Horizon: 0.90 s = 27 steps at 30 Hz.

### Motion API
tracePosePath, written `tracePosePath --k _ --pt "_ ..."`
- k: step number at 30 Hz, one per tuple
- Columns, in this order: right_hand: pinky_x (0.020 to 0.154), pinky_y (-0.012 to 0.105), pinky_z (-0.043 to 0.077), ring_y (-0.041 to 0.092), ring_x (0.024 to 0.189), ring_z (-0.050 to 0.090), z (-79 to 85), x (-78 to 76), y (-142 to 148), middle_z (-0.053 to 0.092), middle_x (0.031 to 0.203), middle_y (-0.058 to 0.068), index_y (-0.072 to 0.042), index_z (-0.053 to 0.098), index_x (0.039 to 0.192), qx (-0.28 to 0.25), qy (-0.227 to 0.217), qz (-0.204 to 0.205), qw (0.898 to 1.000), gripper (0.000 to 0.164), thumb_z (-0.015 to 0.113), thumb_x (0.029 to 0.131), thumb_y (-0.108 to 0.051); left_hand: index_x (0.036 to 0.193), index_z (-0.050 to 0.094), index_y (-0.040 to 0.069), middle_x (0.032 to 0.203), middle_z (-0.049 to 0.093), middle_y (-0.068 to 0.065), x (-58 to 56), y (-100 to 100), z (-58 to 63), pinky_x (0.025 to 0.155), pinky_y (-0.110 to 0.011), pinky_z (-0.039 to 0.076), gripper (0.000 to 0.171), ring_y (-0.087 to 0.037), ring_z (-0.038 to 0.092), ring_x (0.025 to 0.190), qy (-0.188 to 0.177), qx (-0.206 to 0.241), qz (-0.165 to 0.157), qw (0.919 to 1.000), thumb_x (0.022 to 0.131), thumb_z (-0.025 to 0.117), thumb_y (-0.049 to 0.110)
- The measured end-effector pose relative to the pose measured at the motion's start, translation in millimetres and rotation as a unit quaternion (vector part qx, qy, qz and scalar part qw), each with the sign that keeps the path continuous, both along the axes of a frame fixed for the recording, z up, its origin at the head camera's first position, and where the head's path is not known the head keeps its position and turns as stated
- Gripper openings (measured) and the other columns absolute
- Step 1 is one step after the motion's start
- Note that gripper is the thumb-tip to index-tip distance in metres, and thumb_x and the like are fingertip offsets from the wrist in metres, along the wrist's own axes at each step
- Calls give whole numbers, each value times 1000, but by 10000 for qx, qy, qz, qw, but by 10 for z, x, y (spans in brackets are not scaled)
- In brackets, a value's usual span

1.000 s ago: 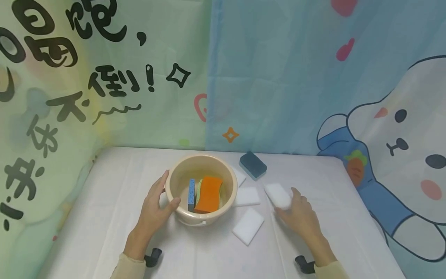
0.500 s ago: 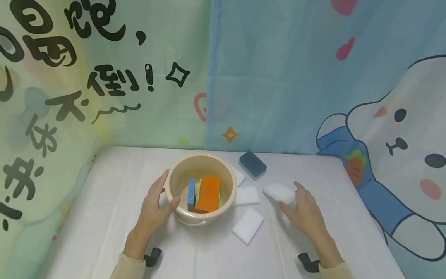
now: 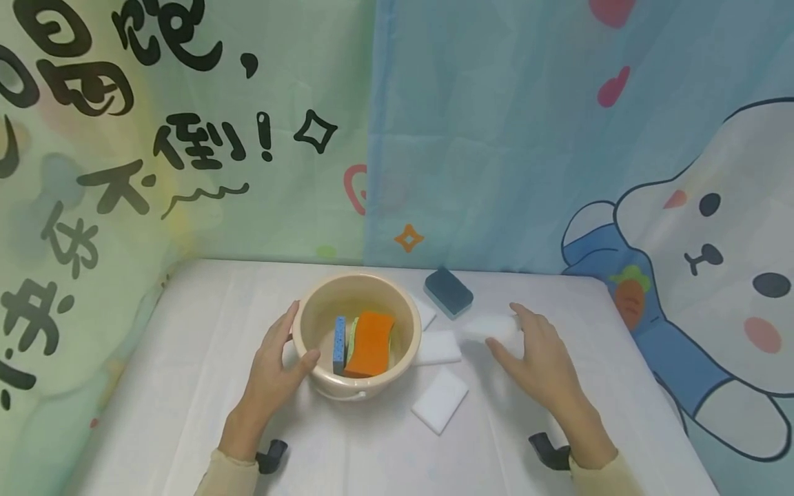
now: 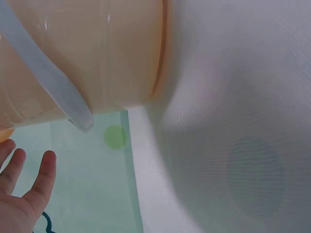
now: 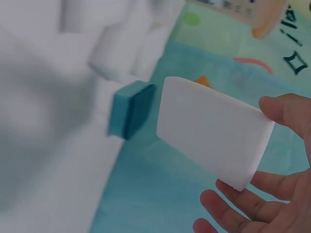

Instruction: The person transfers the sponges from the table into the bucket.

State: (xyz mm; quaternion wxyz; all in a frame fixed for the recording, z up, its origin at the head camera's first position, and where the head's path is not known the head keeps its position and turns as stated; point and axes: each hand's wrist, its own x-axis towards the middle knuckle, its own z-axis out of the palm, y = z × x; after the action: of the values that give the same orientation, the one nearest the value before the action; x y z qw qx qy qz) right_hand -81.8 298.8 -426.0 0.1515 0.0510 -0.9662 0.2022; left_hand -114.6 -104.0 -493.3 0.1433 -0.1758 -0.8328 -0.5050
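My right hand (image 3: 542, 355) holds a white block-shaped sponge (image 5: 214, 131) by its near end, thumb on one edge and fingers on the opposite one. In the right wrist view the sponge is tilted and raised over the table. My left hand (image 3: 269, 365) rests at the left side of a cream bucket (image 3: 322, 293), its fingers extended and its thumb at the front rim. Inside the bucket stand an orange sponge (image 3: 371, 344), a blue speckled sponge (image 3: 339, 344) and a yellow-green piece partly hidden behind the orange one.
To the bucket's right lie white sponges, one at the front (image 3: 440, 401), one in the middle (image 3: 438, 347) and one partly hidden behind the bucket (image 3: 426, 313). A dark teal sponge (image 3: 449, 293) lies near the back edge. A printed curtain (image 3: 471, 138) hangs behind the white-covered table (image 3: 217, 310).
My right hand has lifted the white sponge, first shifting slightly right, then moving up and back toward the teal sponge. My left hand and the bucket have stayed in place.
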Motion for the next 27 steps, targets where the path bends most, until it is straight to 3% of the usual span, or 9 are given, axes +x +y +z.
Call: tracePosePath --k 11,19,23,27 --pt "84 58 50 40 106 56 453 -167 -229 59 122 27 9 50 136 -20 361 707 9968 67 78 86 -24 158 32 12 157 38 -9 -3 -5 0 104 -51 47 78 -29 39 140 22 22 -6 10000 91 66 32" --pt "91 59 49 39 115 54 773 -286 -479 56 132 24 7 48 140 -85 192 1079 9939 69 77 88 -28 157 32 11 157 39 -10 -7 -1 -13 104 -51 47 78 -30 40 140 -21 -1 43 10000 90 66 30" --pt "102 60 43 39 125 49 895 -338 -654 53 139 21 3 47 142 -49 -13 1409 9900 69 75 90 -32 158 32 12 156 39 -9 -11 0 -11 104 -51 47 78 -30 40 140 -25 -6 55 10000 90 66 29" --pt "103 56 44 36 124 49 950 -395 -840 54 138 18 1 48 142 166 -46 1861 9824 69 74 90 -37 158 32 13 156 39 -9 -11 1 -9 105 -51 46 78 -29 40 140 -57 -35 87 9999 90 66 33"
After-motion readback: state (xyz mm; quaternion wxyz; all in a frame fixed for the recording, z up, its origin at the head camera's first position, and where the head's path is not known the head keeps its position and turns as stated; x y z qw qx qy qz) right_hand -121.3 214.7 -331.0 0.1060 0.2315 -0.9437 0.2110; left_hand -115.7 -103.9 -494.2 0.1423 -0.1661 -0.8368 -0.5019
